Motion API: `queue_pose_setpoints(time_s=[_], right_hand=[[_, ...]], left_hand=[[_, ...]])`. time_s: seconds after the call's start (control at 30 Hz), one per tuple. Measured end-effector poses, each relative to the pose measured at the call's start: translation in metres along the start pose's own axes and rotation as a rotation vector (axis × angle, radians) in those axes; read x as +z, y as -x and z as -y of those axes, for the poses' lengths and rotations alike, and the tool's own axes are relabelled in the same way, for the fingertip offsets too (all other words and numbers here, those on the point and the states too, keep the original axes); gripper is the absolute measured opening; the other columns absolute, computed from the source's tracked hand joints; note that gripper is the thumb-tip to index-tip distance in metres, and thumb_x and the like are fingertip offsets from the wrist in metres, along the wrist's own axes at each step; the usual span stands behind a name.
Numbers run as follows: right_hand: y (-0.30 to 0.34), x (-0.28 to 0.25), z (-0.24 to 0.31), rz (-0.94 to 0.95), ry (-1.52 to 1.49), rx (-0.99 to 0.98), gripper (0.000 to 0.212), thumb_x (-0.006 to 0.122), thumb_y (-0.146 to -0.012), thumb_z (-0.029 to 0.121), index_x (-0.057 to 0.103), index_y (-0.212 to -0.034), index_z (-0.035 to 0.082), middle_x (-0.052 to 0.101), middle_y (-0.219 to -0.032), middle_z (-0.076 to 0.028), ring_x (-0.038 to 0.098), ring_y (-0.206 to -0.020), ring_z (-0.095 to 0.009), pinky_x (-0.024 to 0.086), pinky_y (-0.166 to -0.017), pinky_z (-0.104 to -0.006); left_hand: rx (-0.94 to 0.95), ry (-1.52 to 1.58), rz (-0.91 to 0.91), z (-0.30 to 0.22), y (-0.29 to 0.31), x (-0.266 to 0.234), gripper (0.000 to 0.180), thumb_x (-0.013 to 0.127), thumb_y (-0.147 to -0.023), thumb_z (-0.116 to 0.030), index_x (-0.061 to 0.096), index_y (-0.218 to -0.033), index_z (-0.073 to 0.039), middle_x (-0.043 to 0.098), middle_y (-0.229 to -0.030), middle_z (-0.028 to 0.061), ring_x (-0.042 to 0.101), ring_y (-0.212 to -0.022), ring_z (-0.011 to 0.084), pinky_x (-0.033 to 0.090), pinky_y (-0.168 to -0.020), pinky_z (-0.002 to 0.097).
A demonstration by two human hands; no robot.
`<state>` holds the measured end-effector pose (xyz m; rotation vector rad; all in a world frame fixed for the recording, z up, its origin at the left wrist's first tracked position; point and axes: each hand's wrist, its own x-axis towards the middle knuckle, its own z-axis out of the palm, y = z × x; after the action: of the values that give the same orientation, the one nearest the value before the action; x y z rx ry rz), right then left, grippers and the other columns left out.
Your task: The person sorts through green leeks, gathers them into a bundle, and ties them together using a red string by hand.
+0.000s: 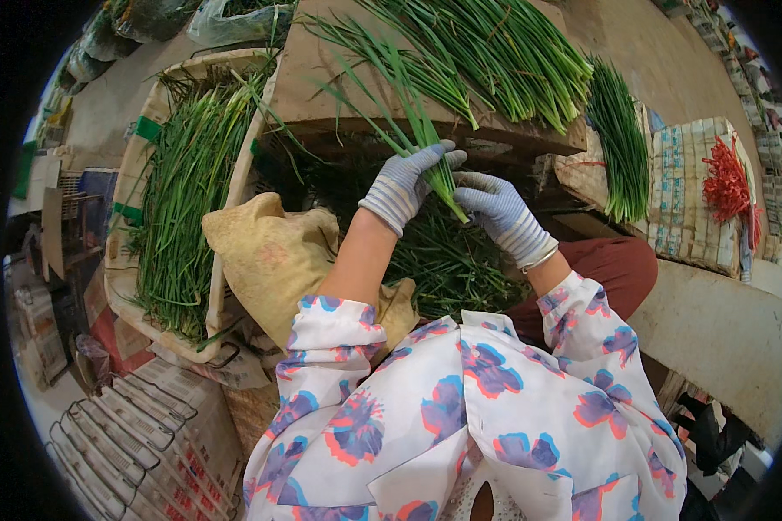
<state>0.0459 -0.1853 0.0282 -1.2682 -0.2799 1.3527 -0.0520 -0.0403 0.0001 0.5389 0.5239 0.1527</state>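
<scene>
Up ahead, a low brown platform is loaded with a large green pile, and at its near edge a slim bunch of stalks is gripped in the gloved left hand, fingers closed around it. Its long axis is slanted: leaf tips up-left, pale bases down-right, nearest the right hand, half-curled; whether anything is pinched there cannot be told.
</scene>
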Motion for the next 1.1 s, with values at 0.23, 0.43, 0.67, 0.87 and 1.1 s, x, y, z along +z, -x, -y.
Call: queue_pose_setpoints(time_s=[0.23, 0.43, 0.67, 0.87, 1.1], right_hand=[[-0.002, 0.001, -0.011, -0.192, -0.03, -0.197, 0.028, 0.059, -0.082, 0.015, 0.058, -0.106, 0.002, 0.063, -0.087, -0.003, 0.057, -0.069, -0.008, 0.047, -0.062, -0.0228], [-0.003, -0.002, -0.012, -0.176, -0.016, 0.004, 0.029, 0.055, -0.086, 0.023, 0.058, -0.104, 0.001, 0.062, -0.085, -0.003, 0.057, -0.07, -0.009, 0.047, -0.061, -0.0225], [0.005, 0.014, -0.013, -0.233, -0.144, -0.33, 0.019, 0.06, -0.082, 0.011, 0.055, -0.097, 0.0, 0.062, -0.081, -0.007, 0.058, -0.069, -0.013, 0.047, -0.063, -0.0249], [0.065, -0.021, 0.003, -0.016, 0.12, -0.125, 0.013, 0.057, -0.082, 0.009, 0.052, -0.092, 0.002, 0.06, -0.08, -0.01, 0.058, -0.068, -0.016, 0.047, -0.062, -0.0262], [0.042, -0.005, 0.023, -0.211, 1.085, -0.488, 0.045, 0.063, -0.075, 0.033, 0.055, -0.113, 0.01, 0.056, -0.093, -0.013, 0.056, -0.086, -0.03, 0.045, -0.075, -0.0353]], left_hand=[[0.02, 0.096, -0.157, -0.003, -0.005, -0.006, 0.032, 0.047, -0.087, -0.013, 0.049, -0.114, 0.003, 0.055, -0.113, 0.0192, 0.055, -0.102, 0.0279, 0.047, -0.087, 0.037], [-0.002, 0.065, -0.149, -0.004, 0.0, 0.006, 0.034, 0.047, -0.087, -0.012, 0.047, -0.117, 0.005, 0.054, -0.115, 0.0198, 0.053, -0.106, 0.0284, 0.046, -0.089, 0.0371], [0.024, 0.14, -0.182, -0.002, -0.006, -0.008, 0.036, 0.047, -0.087, -0.012, 0.045, -0.117, 0.008, 0.054, -0.114, 0.0205, 0.053, -0.106, 0.0305, 0.043, -0.094, 0.0394], [0.045, 0.097, -0.206, -0.01, -0.004, -0.013, 0.038, 0.046, -0.087, -0.01, 0.042, -0.119, 0.008, 0.054, -0.114, 0.0211, 0.052, -0.108, 0.0303, 0.042, -0.096, 0.0382], [0.045, 0.016, -0.191, -0.006, 0.0, -0.002, 0.038, 0.045, -0.086, -0.009, 0.041, -0.119, 0.009, 0.053, -0.114, 0.023, 0.052, -0.108, 0.0315, 0.044, -0.093, 0.0371]])
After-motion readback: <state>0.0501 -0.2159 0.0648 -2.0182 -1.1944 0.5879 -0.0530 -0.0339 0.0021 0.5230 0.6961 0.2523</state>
